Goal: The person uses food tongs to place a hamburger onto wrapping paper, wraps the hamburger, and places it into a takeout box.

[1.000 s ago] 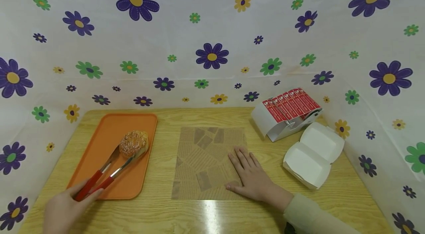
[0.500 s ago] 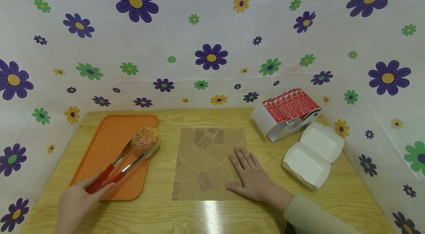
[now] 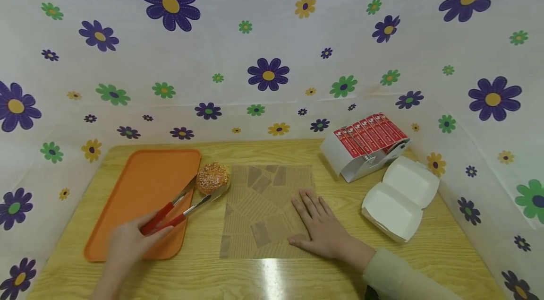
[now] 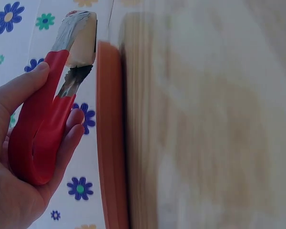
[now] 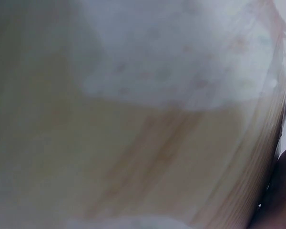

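Note:
My left hand (image 3: 131, 242) grips red-handled metal tongs (image 3: 166, 217), thumb and fingers on opposite handles. Between the tong tips is a round bun (image 3: 214, 178) topped with seeds and crumbs, just past the right rim of the orange tray (image 3: 140, 196) and close to the left edge of the paper. In the left wrist view the tongs (image 4: 40, 119) hold the pale side of the bun (image 4: 83, 45). My right hand (image 3: 319, 224) lies flat, fingers spread, over the lower right part of a brown newsprint-patterned paper sheet (image 3: 259, 210).
An opened white clamshell box (image 3: 393, 210) stands right of my right hand. Behind it is a white holder (image 3: 340, 160) with a row of red-and-white packets (image 3: 369, 132). A flowered sheet (image 3: 229, 54) walls the table's back and sides.
My left hand has carried the bun in the tongs rightward, from over the tray to beside the paper. The right hand has stayed in place.

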Motion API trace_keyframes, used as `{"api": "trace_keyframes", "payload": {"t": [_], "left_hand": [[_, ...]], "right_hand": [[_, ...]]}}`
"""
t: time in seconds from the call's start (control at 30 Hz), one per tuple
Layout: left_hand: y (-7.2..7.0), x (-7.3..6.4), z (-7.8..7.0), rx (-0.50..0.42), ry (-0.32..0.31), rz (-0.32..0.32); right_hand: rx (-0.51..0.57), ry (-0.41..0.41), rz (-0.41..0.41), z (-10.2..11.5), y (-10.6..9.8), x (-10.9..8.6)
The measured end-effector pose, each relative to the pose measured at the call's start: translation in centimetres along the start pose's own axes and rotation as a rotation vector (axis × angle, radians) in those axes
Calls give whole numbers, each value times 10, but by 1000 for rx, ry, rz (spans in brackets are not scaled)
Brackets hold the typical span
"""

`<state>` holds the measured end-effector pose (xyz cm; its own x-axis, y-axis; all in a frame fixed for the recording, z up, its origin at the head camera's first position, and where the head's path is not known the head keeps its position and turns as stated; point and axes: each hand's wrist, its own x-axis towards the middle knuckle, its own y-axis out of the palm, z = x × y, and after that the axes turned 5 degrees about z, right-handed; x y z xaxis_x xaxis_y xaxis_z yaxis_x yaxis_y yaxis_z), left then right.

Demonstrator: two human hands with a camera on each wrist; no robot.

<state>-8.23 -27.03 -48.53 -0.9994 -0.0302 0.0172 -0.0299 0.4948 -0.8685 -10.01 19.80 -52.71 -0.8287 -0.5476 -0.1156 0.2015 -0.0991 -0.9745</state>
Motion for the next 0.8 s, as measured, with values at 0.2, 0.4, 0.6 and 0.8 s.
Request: {"api": "trace_keyframes", "payload": {"t": [0.2, 0.4, 0.6, 0.8], "left_hand": [[12, 7, -13, -45, 7, 50], [21, 13, -28, -90, 17, 114], [31, 16, -41, -137, 69, 132], [37, 17, -55, -167, 111, 167]], "right_hand": [[2, -4, -9, 3, -3, 0], [8, 2, -4, 3, -3, 0], [8, 6, 1, 3, -3, 0], [11, 10, 1, 4, -4, 0]]}}
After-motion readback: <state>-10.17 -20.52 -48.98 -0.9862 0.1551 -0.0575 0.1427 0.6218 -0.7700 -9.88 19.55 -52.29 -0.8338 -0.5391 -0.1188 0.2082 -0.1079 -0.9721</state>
